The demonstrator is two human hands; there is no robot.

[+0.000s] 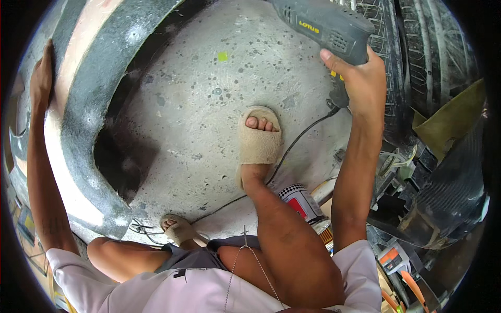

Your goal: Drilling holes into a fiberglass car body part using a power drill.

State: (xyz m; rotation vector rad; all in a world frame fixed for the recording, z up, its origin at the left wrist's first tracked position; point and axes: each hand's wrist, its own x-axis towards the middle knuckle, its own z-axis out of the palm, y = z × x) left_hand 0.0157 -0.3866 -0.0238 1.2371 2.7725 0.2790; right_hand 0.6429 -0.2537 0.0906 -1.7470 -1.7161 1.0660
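Note:
A dark grey corded power tool (326,26) with vents and yellow lettering is at the upper right. My right hand (362,78) wraps round its handle, with the thumb along the near side. The top edge of the view cuts off the tool's working end, so its exact kind does not show. At the far left, my left hand (42,78) lies with fingers stretched out against a large curved panel (91,104), which looks like a car bumper. Grey and pale patches cover the panel's scuffed surface, and it bows toward me.
The tool's black cord (297,138) runs across the speckled floor (193,88), behind my slippered foot (259,143). A checkered-rim can (302,203) stands beside my leg. Tyres (417,47) and dark car parts (443,193) crowd the right side. A yellow-green scrap (223,56) lies ahead.

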